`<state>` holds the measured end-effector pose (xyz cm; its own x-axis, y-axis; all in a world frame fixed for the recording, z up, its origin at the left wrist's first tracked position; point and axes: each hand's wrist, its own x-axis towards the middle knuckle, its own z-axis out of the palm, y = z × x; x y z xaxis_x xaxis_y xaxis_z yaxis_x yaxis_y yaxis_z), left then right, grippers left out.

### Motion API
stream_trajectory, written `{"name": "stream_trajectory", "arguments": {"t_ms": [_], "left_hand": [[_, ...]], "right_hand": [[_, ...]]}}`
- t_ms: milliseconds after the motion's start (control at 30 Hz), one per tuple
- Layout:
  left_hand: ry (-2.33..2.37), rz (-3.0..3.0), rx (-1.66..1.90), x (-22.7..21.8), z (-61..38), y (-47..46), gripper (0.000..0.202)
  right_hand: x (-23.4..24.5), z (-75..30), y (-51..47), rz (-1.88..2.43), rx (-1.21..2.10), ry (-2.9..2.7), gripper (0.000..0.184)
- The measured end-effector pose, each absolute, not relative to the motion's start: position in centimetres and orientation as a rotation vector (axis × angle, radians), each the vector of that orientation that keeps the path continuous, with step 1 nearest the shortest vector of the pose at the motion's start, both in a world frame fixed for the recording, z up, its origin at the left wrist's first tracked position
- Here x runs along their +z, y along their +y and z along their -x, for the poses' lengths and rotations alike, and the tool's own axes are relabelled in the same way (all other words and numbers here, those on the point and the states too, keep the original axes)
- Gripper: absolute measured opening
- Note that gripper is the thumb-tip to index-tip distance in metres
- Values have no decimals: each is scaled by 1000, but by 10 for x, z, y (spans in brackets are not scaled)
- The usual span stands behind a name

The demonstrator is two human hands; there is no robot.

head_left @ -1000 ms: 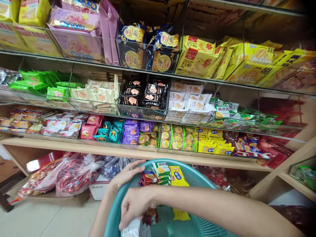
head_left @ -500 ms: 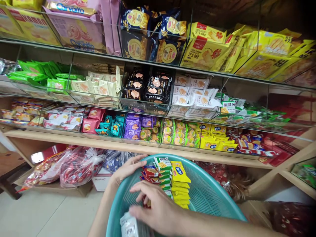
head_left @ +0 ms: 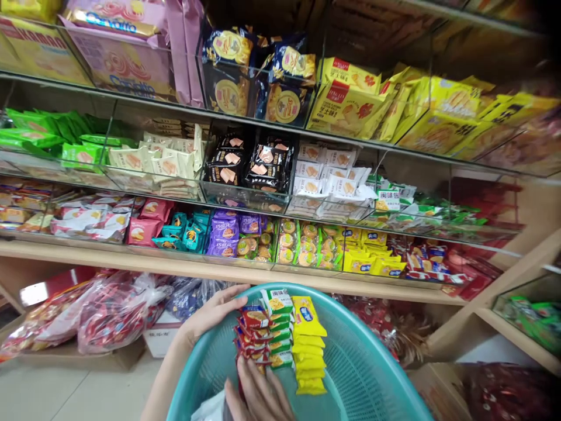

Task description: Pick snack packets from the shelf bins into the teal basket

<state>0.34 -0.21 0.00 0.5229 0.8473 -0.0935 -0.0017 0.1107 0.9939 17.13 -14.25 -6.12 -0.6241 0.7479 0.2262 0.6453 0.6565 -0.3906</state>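
– Inside the teal basket (head_left: 372, 374), what is noted?
– Red packets (head_left: 252, 333) are ranged lengthwise away from the body, directly ahead of the right hand (head_left: 258, 400), whose fingers (head_left: 250, 380) are spread flat on their near end. The rim is gripped by the left hand (head_left: 210, 316).

Perforated teal plastic basket (head_left: 363, 362), glossy foil snack packets (head_left: 307, 333), matt wooden shelf (head_left: 245, 272)
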Motion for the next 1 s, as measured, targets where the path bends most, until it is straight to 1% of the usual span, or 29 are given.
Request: {"name": "stream_trajectory", "arguments": {"t_ms": [33,67,133,167,233,333,367,433,533,633,900,1000], "left_hand": [[833,-1343,749,-1,-3,0,58],[834,-1354,754,-2,-3,1,57],[834,-1361,757,-2,-3,3,55],[826,-1352,748,-2,-3,4,55],[841,-1334,721,0,-3,4,54],[890,-1324,711,2,-4,4,56],[903,-1317,717,2,-4,4,57],[914,-1305,733,1,-4,5,59],[903,-1290,743,-2,-5,7,59],[859,-1261,723,-4,-5,8,59],[897,-1330,715,-9,0,12,55],[874,-1345,713,-11,1,12,53]], "right_hand": [[-36,-181,-135,1107,407,-2509,65],[-5,-193,-128,1054,460,-2555,68],[60,-217,-113,1113,460,-2504,81],[90,-228,-105,1185,409,-2426,78],[140,-251,-85,1223,184,-2220,60],[190,-287,-45,1151,-232,-2002,37],[203,-300,-31,1144,-352,-1961,32],[226,-327,-5,1179,-549,-1909,29],[250,-360,23,1398,-683,-1913,33],[258,-376,40,1586,-729,-2037,33],[258,-367,58,1626,-741,-2260,42],[263,-363,56,1623,-784,-2287,42]]}}
